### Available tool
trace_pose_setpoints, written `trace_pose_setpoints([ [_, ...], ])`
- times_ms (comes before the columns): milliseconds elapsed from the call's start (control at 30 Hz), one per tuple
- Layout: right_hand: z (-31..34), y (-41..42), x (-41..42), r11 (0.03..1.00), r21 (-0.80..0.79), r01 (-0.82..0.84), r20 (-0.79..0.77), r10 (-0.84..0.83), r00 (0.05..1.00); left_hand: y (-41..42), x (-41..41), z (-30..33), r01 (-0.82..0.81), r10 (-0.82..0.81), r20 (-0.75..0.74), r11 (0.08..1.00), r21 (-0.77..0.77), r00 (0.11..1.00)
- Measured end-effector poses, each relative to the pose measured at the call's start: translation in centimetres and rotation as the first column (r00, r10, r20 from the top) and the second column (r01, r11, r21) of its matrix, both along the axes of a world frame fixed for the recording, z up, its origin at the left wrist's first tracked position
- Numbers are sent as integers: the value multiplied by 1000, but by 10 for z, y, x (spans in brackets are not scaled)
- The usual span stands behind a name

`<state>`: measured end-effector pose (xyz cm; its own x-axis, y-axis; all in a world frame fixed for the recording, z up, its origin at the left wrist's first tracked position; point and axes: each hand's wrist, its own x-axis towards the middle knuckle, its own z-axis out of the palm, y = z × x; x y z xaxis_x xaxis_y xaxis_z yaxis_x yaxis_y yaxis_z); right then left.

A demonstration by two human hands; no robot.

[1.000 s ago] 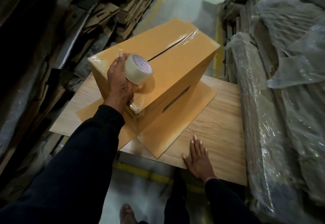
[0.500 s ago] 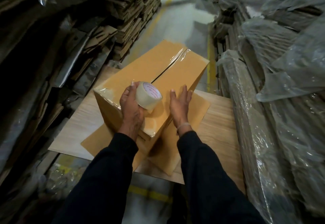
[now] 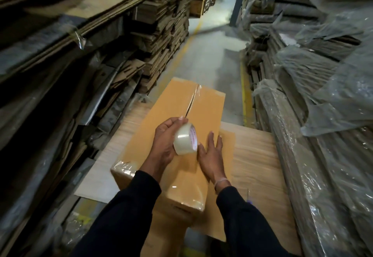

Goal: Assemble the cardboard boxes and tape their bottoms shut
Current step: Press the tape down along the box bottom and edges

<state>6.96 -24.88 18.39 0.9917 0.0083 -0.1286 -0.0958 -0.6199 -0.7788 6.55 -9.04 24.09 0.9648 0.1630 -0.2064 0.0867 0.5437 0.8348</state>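
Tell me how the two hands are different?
The left hand curls round the tape roll and holds it just over the box; the right hand holds nothing. The left hand's fingers are bent, while the right hand's fingers are straight and lie flat on the box. The right wrist has a thin band; I see none on the left. Both come out of dark sleeves.
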Motion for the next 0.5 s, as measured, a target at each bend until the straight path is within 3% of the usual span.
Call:
trace_pose_setpoints([
  [200,-13,40,-72,989,123,81,-40,-76,996,10,3,-1,-14,13,-15,998,-69,1000],
  [367,-10,26,-70,981,186,52,-9,-52,999,10,8,-17,-64,52,-72,982,-178,996],
  [500,5,-3,12,999,-10,52,139,-50,989,8,19,-20,-82,71,-70,982,-172,995],
])
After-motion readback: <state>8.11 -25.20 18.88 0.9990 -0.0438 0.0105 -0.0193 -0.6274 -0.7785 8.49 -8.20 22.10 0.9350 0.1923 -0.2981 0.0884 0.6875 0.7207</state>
